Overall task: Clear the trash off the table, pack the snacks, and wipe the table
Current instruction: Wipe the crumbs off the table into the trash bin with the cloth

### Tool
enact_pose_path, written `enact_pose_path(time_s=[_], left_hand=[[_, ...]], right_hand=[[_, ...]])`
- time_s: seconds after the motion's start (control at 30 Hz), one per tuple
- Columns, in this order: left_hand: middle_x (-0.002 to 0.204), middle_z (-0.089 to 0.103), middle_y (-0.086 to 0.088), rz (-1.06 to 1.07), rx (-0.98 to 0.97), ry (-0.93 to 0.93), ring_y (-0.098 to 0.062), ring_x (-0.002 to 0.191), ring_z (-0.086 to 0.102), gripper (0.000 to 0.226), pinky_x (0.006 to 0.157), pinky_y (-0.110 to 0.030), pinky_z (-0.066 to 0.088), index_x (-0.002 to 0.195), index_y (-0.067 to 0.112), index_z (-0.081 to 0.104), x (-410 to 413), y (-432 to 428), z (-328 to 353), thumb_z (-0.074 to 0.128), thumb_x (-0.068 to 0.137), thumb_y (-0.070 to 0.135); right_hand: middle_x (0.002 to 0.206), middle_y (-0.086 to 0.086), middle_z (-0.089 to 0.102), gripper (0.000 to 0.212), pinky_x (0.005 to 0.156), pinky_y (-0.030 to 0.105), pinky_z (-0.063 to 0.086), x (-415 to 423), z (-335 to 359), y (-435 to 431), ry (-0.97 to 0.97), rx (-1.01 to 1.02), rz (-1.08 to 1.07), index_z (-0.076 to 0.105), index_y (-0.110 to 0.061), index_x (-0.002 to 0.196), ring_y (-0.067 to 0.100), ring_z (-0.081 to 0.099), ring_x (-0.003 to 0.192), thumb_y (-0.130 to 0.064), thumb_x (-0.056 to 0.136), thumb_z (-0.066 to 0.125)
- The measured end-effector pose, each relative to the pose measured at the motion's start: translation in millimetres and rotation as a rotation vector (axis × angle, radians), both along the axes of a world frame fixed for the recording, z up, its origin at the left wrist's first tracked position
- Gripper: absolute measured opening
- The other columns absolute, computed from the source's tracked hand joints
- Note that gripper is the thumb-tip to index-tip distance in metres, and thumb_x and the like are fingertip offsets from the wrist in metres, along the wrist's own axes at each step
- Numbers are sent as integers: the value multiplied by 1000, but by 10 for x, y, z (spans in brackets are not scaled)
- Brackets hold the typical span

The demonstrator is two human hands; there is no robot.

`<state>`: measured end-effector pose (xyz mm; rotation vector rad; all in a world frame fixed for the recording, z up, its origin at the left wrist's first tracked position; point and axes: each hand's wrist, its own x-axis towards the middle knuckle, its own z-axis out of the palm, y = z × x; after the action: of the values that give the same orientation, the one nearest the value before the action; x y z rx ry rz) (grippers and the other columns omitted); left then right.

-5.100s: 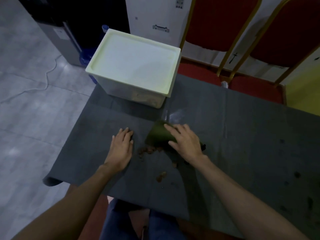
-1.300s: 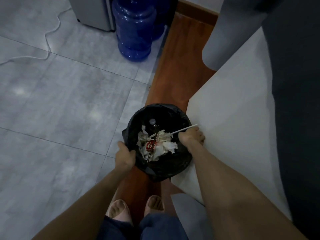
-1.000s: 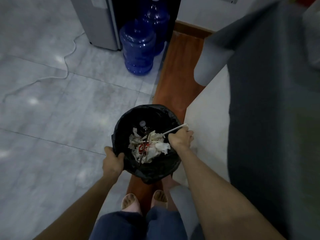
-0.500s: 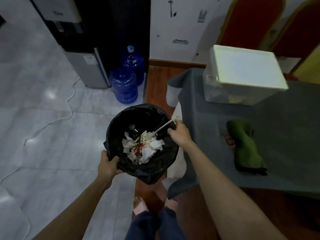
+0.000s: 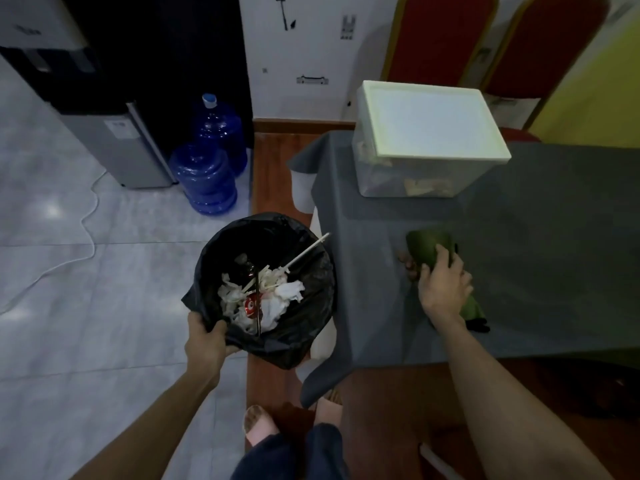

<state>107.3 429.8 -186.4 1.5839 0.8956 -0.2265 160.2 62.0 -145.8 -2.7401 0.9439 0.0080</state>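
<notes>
My left hand (image 5: 207, 337) grips the near rim of a black-lined trash bin (image 5: 304, 327), held up beside the table's left edge. The bin holds white tissue, a red can and a white straw (image 5: 304, 252) leaning on its rim. My right hand (image 5: 444, 287) rests on a green cloth (image 5: 426, 247) lying on the grey tablecloth (image 5: 540, 258), fingers curled over it. Brown crumbs (image 5: 405, 263) lie just left of the cloth. A clear snack box with a white lid (image 5: 427, 124) stands at the table's far left corner.
Two blue water jugs (image 5: 207, 174) and a water dispenser (image 5: 114, 147) stand on the tiled floor at the left. Red chairs (image 5: 440, 36) line the wall behind the table. My feet (image 5: 258, 424) are on the wooden strip by the table corner.
My right hand let go of the bin rim and moved right onto the green cloth. The left hand alone now holds the bin, raised next to the table edge.
</notes>
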Motion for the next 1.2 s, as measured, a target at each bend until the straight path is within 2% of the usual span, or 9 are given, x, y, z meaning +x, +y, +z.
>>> enact_pose_path(time_s=[0.13,0.3,0.4,0.5,0.77,0.93,1.03,1.1,1.2], left_hand=[[113,51,-18,-17,-33,-37,-39,94,62,23,79,-48,55,107,14,40,25,-71,-57,45,92,-2],[116,50,-20,-48,-28,-37,-40,96,62,22,79,-46,55,108,16,39,35,-74,-77,45,93,1],[112,50,-18,-66,-32,-50,-39,92,62,22,77,-46,55,109,15,39,57,-80,-48,45,94,1],[109,51,-19,-69,-36,-54,-40,90,62,20,75,-49,56,107,14,40,88,-83,-42,45,94,1],[104,55,-15,-58,-47,-56,-36,89,64,20,75,-53,57,107,16,41,88,-101,-42,46,94,2],[98,57,-9,-36,-59,-58,-31,86,64,18,73,-50,58,105,15,42,98,-94,4,45,94,0],[97,58,-9,-35,-73,-53,-30,83,66,17,73,-51,58,105,13,42,101,-58,45,45,94,0],[97,59,-8,-33,-70,-33,-31,81,67,20,73,-51,59,110,14,43,110,-32,60,45,94,1],[95,58,-7,-31,-62,-25,-31,82,66,20,74,-50,59,110,15,43,115,-21,83,46,95,3]], right_hand=[[138,20,47,41,97,54,35,34,-24,-132,-42,32,-24,43,-20,140,44,45,117,-26,99,47],[123,20,59,37,89,51,43,-31,52,-455,-263,-63,-119,49,-17,134,41,54,106,-26,98,50],[129,24,52,42,89,52,42,-140,-21,-633,-181,-62,-220,44,-17,138,45,50,109,-33,99,47],[133,24,46,44,92,53,41,-129,-121,-563,-119,-10,-219,43,-19,140,47,46,109,-35,99,45],[120,17,52,39,81,45,46,97,-79,817,-197,99,105,54,-21,133,40,52,99,-27,94,56],[120,12,53,39,82,41,48,177,-46,1659,-156,211,431,51,-22,134,31,52,105,-29,96,53],[114,15,56,35,77,43,49,260,-25,1796,-208,190,453,53,-18,129,33,54,99,-27,94,55],[114,15,56,33,76,44,49,296,-25,1833,-162,175,552,52,-17,127,34,54,99,-26,95,54],[110,16,58,30,77,41,47,326,2,1852,-227,207,503,53,-15,124,34,55,97,-22,95,54]])
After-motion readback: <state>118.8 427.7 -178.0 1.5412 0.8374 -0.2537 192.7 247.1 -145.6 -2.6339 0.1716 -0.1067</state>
